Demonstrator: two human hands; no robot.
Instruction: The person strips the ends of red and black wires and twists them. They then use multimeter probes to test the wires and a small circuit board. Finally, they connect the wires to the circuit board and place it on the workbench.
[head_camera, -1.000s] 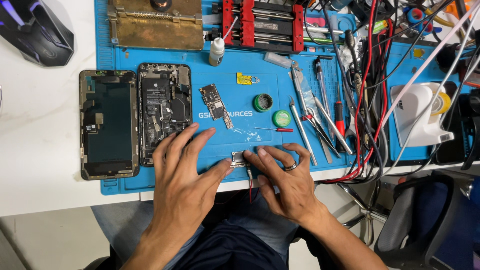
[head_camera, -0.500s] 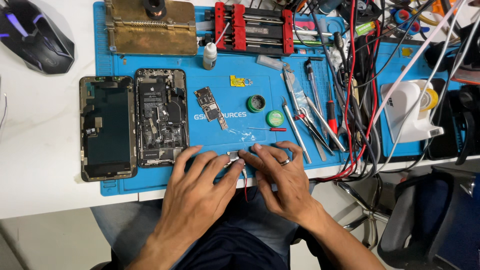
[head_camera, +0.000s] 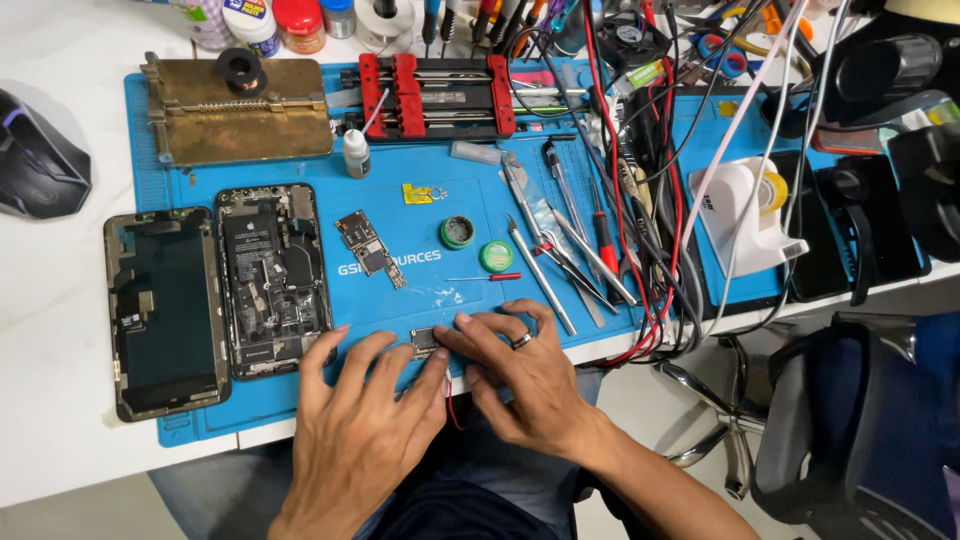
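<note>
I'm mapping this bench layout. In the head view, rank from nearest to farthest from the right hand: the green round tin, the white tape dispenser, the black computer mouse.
1. Green round tin, just above the right hand.
2. White tape dispenser, up on the right.
3. Black computer mouse, far left edge.

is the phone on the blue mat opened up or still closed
Opened up. The phone body lies face up with its battery and inner parts bare, and its screen panel lies apart beside it, partly off the blue mat.
</note>
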